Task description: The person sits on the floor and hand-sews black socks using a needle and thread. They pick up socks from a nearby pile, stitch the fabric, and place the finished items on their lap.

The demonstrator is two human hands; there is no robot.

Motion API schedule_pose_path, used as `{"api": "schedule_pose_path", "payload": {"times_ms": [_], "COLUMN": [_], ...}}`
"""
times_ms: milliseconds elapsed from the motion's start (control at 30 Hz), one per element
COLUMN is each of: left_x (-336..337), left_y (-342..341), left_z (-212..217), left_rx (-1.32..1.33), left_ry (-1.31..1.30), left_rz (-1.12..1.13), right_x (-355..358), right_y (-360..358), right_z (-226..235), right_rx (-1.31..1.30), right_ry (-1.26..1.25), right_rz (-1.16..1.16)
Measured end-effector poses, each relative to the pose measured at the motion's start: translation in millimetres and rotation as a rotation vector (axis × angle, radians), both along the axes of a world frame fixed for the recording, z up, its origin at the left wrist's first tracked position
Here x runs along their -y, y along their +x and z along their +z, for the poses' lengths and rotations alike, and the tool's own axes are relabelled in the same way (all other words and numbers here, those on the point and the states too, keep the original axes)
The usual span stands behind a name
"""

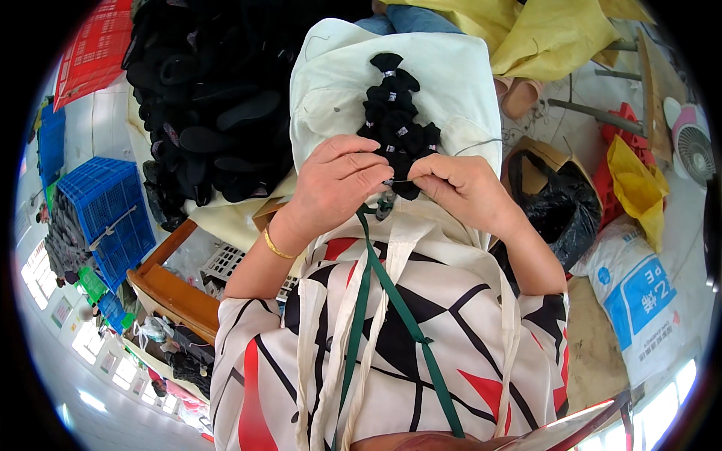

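My left hand (338, 177) and my right hand (462, 192) meet over a white cloth (459, 68) spread in front of me. The right thumb and forefinger pinch a thin, pale strand (402, 181), thread-like or needle-like. It reaches across to the left fingertips, which are closed; what they grip is hidden. Directly beyond and partly under the fingers lies a cluster of small black gathered fabric bundles (395, 113), several with little pale bands. A small dark, shiny piece (385, 204) sits just below the fingertips, its kind unclear.
A big heap of black, shoe-shaped items (203, 113) lies at the left. Blue crates (109, 218) and a wooden frame (177, 293) stand farther left. On the right are a black plastic bag (553, 203), a printed white sack (632, 301) and a fan (692, 146).
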State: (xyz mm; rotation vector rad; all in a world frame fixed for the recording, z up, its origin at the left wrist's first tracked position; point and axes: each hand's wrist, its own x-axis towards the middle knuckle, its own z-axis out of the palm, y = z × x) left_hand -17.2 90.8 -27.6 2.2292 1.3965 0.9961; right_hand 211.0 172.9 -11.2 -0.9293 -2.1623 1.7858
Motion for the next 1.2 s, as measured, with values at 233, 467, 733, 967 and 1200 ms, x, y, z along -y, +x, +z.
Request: {"api": "schedule_pose_path", "payload": {"times_ms": [233, 467, 733, 967, 1200], "left_x": [0, 4, 13, 14, 11], "left_y": [-1, -2, 0, 1, 1], "left_z": [-2, -5, -9, -7, -5], "left_rx": [0.03, 0.169, 0.311, 0.309, 0.34], "left_ry": [-0.015, -0.147, -0.209, -0.233, -0.296], "left_rz": [-0.006, 0.002, 0.009, 0.002, -0.029], "right_x": [0, 4, 21, 22, 15], "right_y": [2, 1, -1, -6, 0], "right_z": [-5, -27, -41, -25, -31], "right_rx": [-0.003, -0.134, -0.256, -0.144, -0.213], "right_ry": [-0.003, -0.375, -0.7, -0.672, -0.665], "right_rz": [0.01, -0.014, -0.063, -0.076, -0.015]}}
